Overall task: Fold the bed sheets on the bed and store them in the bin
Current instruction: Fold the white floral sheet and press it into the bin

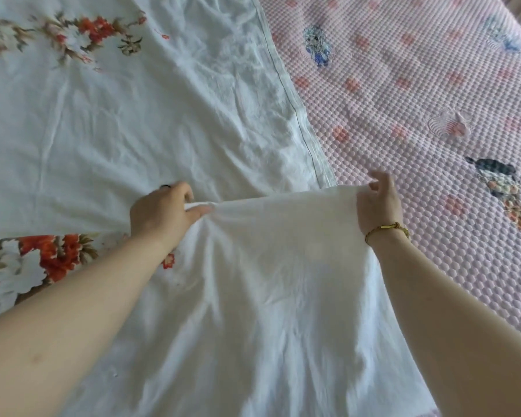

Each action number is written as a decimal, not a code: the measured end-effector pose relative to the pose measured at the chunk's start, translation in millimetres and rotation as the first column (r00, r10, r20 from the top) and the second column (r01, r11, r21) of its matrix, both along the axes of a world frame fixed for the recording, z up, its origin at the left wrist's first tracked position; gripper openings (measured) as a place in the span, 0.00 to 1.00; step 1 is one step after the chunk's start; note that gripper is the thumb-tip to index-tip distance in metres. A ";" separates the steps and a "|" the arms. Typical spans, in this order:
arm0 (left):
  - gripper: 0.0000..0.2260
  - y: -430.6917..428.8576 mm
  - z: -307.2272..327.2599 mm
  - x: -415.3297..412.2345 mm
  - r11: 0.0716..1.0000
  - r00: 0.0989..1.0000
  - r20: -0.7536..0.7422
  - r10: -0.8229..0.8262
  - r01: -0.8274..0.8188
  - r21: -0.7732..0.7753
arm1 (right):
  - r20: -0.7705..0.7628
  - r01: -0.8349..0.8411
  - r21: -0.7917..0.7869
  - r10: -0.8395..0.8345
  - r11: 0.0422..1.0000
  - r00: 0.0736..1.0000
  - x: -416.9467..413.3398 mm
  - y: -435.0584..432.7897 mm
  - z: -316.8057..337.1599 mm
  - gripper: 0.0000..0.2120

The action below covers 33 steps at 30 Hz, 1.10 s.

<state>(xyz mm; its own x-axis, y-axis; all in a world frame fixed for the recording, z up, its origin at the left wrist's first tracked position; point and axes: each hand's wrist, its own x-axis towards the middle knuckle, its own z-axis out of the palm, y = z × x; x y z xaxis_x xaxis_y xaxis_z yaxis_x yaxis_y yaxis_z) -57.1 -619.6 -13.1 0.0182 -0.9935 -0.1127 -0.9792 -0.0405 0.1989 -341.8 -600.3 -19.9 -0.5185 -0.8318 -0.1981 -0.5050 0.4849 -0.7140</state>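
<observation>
While the floral bed sheet (133,121) lies spread out, left hand (160,213) and right hand (378,201) pinch its lifted edge. Both sets of fingers are closed on the cloth, pulling it taut, likely so the fold lands straight.

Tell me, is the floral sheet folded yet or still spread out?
Mostly spread. The sheet lies flat on the pink mattress pad; the left hand and right hand grip one edge, raised above it.

sheets: just 1, a white flowery bed sheet (133,115)
hands: 2, left hand (160,215) plus right hand (378,203)
bracelets: 1 gold bracelet (385,228)
covers: 1 pink quilted cover (403,85)
</observation>
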 end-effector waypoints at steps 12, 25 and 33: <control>0.37 60.2 -86.0 -5.3 0.996 0.996 0.022 -0.083 0.083 0.019 | -0.293 -0.469 0.461 0.628 0.754 0.721 52.2 85.6 -73.9 0.38; 0.24 81.5 -60.9 0.6 0.958 0.997 -0.046 -0.063 0.073 0.277 | -0.065 -0.515 0.529 0.637 0.674 0.768 39.1 89.0 -32.3 0.30; 0.12 240.7 -13.5 51.6 0.566 0.163 -0.566 0.808 -0.485 0.667 | 0.430 0.398 0.289 -0.490 0.870 0.758 33.4 251.8 7.9 0.14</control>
